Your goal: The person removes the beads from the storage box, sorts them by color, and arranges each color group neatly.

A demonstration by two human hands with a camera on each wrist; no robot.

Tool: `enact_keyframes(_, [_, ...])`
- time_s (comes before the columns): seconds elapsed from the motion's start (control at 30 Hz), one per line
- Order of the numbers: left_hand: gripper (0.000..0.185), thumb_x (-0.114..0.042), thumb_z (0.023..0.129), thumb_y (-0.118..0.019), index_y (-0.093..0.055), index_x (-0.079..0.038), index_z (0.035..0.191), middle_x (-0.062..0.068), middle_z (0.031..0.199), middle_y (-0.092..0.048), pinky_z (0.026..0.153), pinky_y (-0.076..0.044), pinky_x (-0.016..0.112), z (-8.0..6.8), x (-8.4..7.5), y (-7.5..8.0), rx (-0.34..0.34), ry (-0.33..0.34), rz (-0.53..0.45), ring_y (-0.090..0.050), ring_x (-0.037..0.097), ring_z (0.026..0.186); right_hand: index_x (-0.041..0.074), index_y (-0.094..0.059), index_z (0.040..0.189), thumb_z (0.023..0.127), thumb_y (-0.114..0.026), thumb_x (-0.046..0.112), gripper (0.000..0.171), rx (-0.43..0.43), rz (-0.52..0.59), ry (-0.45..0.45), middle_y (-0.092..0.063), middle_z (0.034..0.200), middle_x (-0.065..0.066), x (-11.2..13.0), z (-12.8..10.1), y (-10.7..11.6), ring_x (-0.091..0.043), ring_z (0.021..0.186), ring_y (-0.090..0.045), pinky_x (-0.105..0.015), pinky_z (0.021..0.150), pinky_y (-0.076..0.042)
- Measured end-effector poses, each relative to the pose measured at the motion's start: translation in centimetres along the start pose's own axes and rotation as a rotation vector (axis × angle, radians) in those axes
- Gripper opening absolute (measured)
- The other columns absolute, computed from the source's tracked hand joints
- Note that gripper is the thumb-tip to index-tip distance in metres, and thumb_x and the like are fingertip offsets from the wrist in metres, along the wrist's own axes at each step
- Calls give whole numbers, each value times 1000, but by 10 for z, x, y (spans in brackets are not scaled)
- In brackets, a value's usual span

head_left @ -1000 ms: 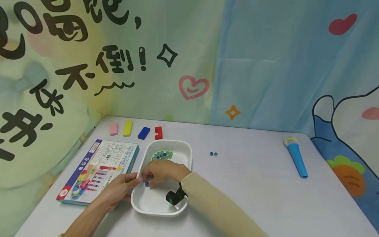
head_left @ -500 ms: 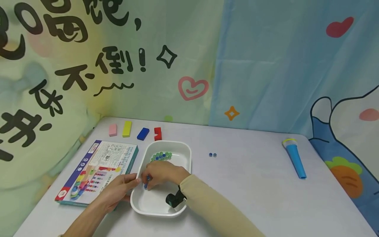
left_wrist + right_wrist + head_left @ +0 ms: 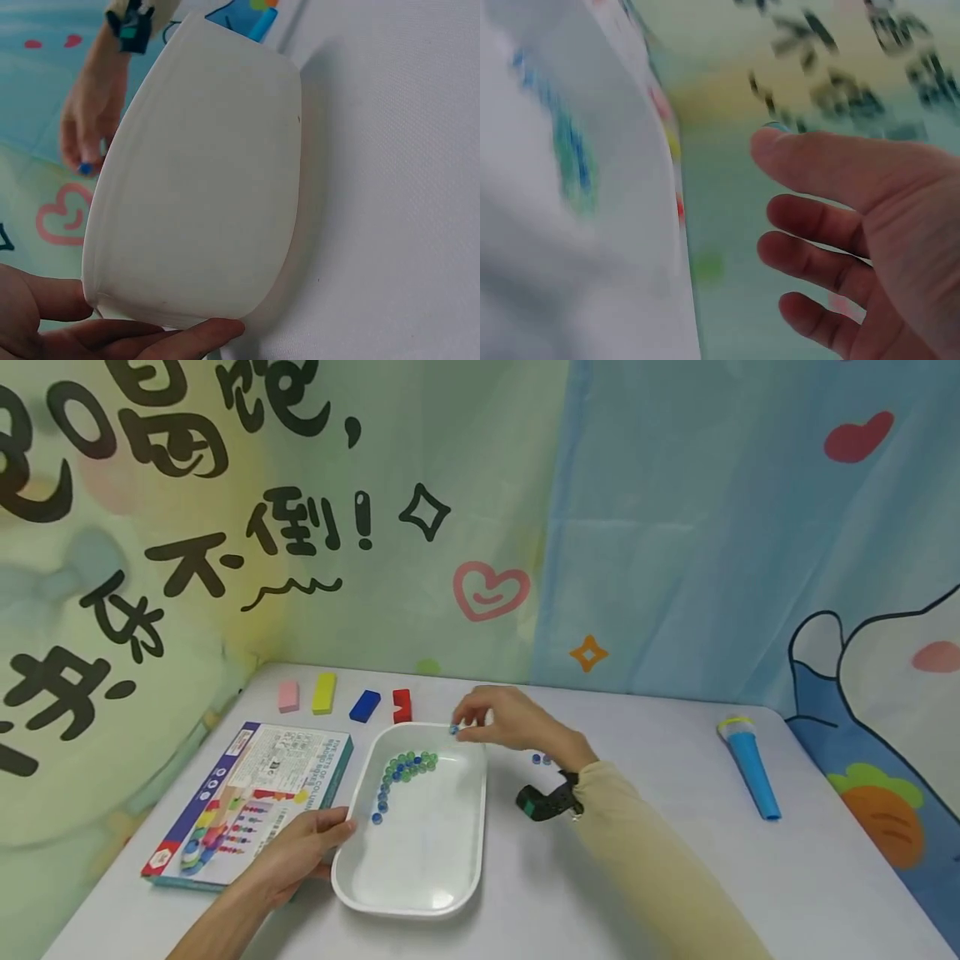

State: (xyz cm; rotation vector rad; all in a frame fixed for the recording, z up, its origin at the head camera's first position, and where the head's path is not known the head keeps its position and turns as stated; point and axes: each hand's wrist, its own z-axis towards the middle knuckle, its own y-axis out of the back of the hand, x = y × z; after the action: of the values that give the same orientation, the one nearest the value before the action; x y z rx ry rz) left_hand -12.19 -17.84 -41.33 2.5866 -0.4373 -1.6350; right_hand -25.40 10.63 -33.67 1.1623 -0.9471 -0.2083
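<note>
My left hand (image 3: pixel 300 850) grips the left rim of a white tray (image 3: pixel 427 868), thumb at the rim and fingers under the side in the left wrist view. Inside the tray, green marbles (image 3: pixel 387 770) and blue marbles (image 3: pixel 382 797) form a curved line along the far left part. My right hand (image 3: pixel 517 724) is raised over the tray's far right corner. Between its thumb and forefinger it pinches a blue marble (image 3: pixel 454 729), also seen in the left wrist view (image 3: pixel 85 169). Two blue marbles (image 3: pixel 542 759) lie on the table to the tray's right.
Left of the tray lies a printed toy box (image 3: pixel 262 793). Behind stand a pink block (image 3: pixel 288 696), a yellow block (image 3: pixel 324 693), a blue block (image 3: pixel 365 706) and a notched red block (image 3: pixel 402 703). A blue toy microphone (image 3: pixel 752 768) lies at the right. A printed curtain (image 3: pixel 637 527) hangs behind.
My right hand has left the marbles in the tray and risen away to the far right, now pinching a blue marble. The line of blue marbles is uncovered. My left hand stays on the tray.
</note>
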Motion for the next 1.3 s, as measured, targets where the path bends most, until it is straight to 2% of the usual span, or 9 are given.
enact_keyframes(0.1, [50, -19, 100, -51, -42, 10, 140, 18, 120, -64, 71, -59, 39, 0, 0, -1, -10, 12, 7, -66, 19, 89, 15, -71, 102, 88, -72, 25, 18, -86, 35, -98, -67, 96, 0, -40, -27, 14, -13, 86, -58, -27, 71, -50])
enact_keyframes(0.17, [49, -18, 100, -51, -43, 10, 139, 18, 119, -65, 71, -59, 38, 0, -1, -1, -22, 18, 9, -66, 19, 88, 15, -70, 103, 88, -71, 25, 18, -108, 65, -187, -67, 95, -1, -64, -44, 16, -15, 88, -57, -29, 72, -48])
enact_keyframes(0.33, [50, -18, 100, -51, -42, 10, 140, 20, 123, -63, 72, -58, 38, -1, -1, -2, -25, 20, 13, -66, 19, 89, 16, -70, 103, 90, -68, 25, 17, -99, 118, -382, -66, 98, -1, -113, -76, 3, -17, 90, -57, -31, 77, -45])
enact_keyframes(0.47, [52, -20, 99, -52, -41, 10, 141, 21, 125, -61, 73, -59, 39, -1, -1, -2, -19, 21, 10, -66, 19, 89, 13, -69, 102, 90, -68, 24, 17, -93, 133, -427, -67, 100, -3, -135, -89, -12, -18, 93, -59, -33, 81, -47])
enact_keyframes(0.63, [51, -19, 100, -51, -41, 9, 141, 20, 123, -63, 74, -59, 39, -2, 0, -2, 1, 2, -10, -67, 21, 90, 9, -69, 99, 88, -69, 21, 16, -133, 99, -406, -67, 100, -6, -142, -92, -20, -21, 95, -60, -36, 85, -49])
enact_keyframes(0.9, [50, -18, 100, -51, -41, 9, 141, 19, 122, -64, 73, -59, 38, -2, -2, -2, -10, 9, -1, -66, 20, 89, 8, -71, 97, 87, -72, 18, 15, -167, 72, -399, -61, 100, -7, -144, -89, -31, -17, 89, -53, -30, 80, -45])
enact_keyframes(1.3, [50, -20, 100, -52, -43, 9, 140, 18, 120, -64, 71, -59, 38, -2, -2, -2, -27, 16, 12, -65, 19, 88, 6, -70, 99, 87, -70, 16, 16, -146, 75, -419, -59, 103, -9, -141, -87, -32, -20, 92, -52, -34, 84, -45])
